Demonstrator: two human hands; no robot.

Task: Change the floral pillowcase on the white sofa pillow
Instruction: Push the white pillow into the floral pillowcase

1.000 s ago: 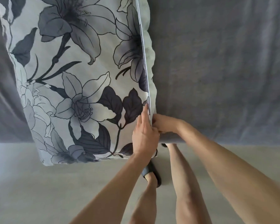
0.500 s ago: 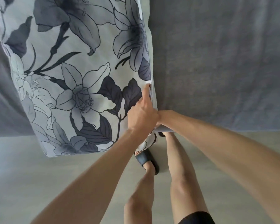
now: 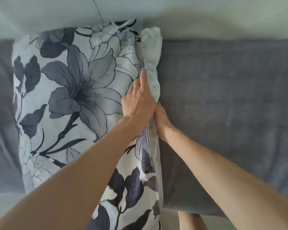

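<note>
The floral pillowcase [image 3: 76, 90], pale with dark lilies and leaves, covers a pillow lying flat on the grey sofa seat [image 3: 223, 105]. Along its right edge, above my hands, a strip of white pillow [image 3: 152, 52] bulges out of the seam. My left hand [image 3: 138, 100] grips that edge about halfway up, with its index finger lying straight along the seam. My right hand [image 3: 161, 120] presses against the same edge just below and to the right. Its fingers are hidden behind my left hand.
The grey seat stretches to the right of the pillow. A pale backrest [image 3: 206, 14] runs across the top. The pillow's near end hangs over the sofa's front edge, above the light floor [image 3: 170, 219] and my bare leg [image 3: 189, 221].
Both hands have slid up the pillow's right edge from the near corner to about the middle. My view has lifted, so the far end of the pillow and the backrest now show.
</note>
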